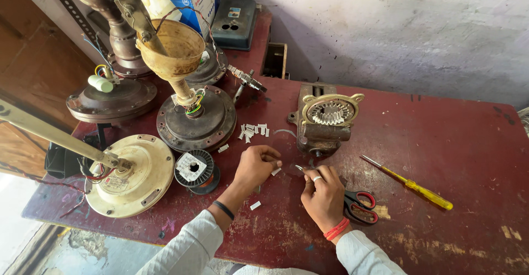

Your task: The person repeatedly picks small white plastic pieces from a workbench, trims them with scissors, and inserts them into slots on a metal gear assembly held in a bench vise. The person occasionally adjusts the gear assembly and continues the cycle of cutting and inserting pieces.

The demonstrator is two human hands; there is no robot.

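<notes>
Just below frame centre, a small white strip (275, 171) sits pinched in the left hand (254, 166), while the right hand (324, 193) grips a thin metal tool (299, 167) pointed toward it. This looks like shaping or trimming the strip; more white strips (253, 131) lie above on the red worktop (441, 143), scissors (359, 206) at right.

Both arms wear pale grey-white sleeves. Left hand (254, 166): black band at wrist, 7 o'clock. Right hand (324, 195): silver ring, orange-red threads at wrist.
</notes>
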